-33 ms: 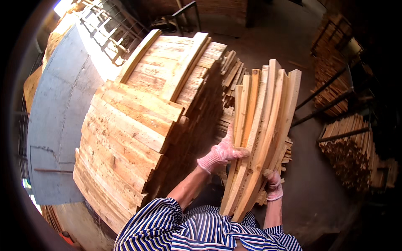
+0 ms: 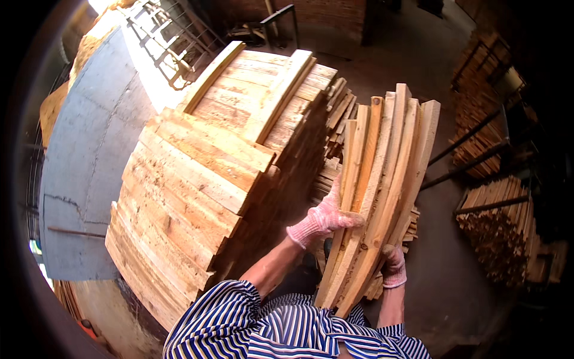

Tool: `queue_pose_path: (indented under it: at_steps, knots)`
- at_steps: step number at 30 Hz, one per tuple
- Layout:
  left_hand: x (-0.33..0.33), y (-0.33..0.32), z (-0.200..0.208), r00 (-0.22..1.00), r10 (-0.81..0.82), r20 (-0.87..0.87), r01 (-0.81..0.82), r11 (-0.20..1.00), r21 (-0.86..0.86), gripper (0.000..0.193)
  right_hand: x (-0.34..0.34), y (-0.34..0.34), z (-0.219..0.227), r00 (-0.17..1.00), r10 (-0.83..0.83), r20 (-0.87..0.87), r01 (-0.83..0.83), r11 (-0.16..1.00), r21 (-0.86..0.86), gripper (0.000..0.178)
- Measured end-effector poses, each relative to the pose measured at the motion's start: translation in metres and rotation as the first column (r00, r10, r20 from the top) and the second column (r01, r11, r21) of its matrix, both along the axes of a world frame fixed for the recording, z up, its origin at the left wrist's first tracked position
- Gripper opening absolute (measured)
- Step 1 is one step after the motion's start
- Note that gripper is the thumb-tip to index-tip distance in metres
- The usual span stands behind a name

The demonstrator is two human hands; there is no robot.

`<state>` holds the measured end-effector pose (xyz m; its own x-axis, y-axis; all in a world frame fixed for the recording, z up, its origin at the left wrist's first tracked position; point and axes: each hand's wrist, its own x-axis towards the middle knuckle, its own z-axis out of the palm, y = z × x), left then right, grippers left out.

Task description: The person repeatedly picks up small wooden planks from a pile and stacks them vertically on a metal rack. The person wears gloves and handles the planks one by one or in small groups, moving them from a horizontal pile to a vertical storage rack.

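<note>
A bundle of several long, pale wooden strips [image 2: 375, 191] leans up from my lap, its far ends fanned slightly apart. My left hand [image 2: 327, 216], in a pinkish knit glove, is closed round the bundle's left side with the thumb across the top. On the right side my right hand [image 2: 394, 265], gloved alike, grips the strips from the edge; its fingers are partly hidden beneath them. To the left stands a big stack of rough boards [image 2: 185, 185], apart from both hands. Two thicker battens [image 2: 280, 96] lie across its far end.
Beyond the bundle lies a lower pile of short wood pieces [image 2: 339, 113]. More wood stacks [image 2: 499, 224] stand at the right beside dark metal bars [image 2: 469, 164]. A grey sheet-like surface [image 2: 84, 161] borders the boards at left. A metal ladder-like frame [image 2: 158, 45] is at the far left.
The view has shifted slightly, so the surroundings and the far ends of the strips sit a little further right. Both hands keep their hold on the bundle.
</note>
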<state>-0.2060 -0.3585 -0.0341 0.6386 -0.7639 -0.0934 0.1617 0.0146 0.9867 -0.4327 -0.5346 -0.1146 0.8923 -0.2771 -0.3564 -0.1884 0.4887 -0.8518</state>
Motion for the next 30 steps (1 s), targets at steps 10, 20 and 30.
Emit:
queue_pose_path:
  at_steps: [10, 20, 30]
  knots:
    - [0.030, 0.053, 0.213, 0.852, 0.519, -0.064, -0.504, 0.781, -0.369, 0.093, 0.200, -0.028, 0.203, 0.644, 0.659, 0.389, -0.043, 0.540, -0.841, 0.037]
    - [0.079, 0.183, 0.378, 0.381, 0.690, 0.616, -0.624, 0.683, -0.379, 0.050, 0.397, 0.093, 0.394, 0.191, 0.714, 0.674, -0.487, 0.665, -0.566, 0.081]
    - [0.148, 0.409, 0.211, 0.396, 0.695, 0.600, -0.585, 0.695, -0.418, 0.045, 0.416, 0.251, 0.275, 0.110, 0.652, 0.750, -0.601, 0.645, -0.472, 0.117]
